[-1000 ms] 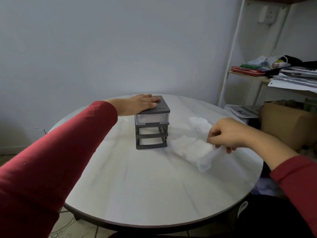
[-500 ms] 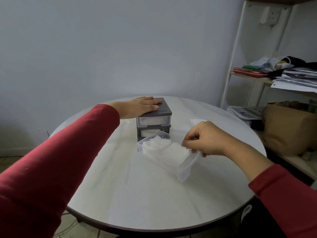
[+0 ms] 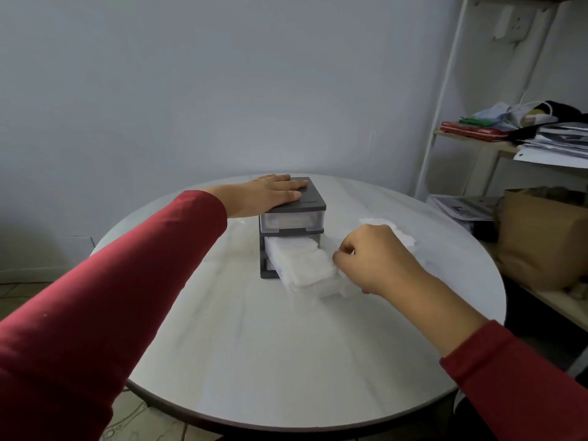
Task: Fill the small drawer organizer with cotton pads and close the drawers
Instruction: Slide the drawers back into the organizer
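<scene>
The left hand (image 3: 270, 194) lies flat with its fingers straight and together on top of the small dark-grey plastic drawer organizer (image 3: 310, 198), which stands toward the far side of the round pale surface (image 3: 286, 345). The right hand (image 3: 378, 259) curls its fingers round the front corner of a clear plastic drawer (image 3: 327, 289) packed with white cotton pads (image 3: 302, 262). This drawer sits partly inside the slot just under the closed top drawer (image 3: 291, 219).
</scene>
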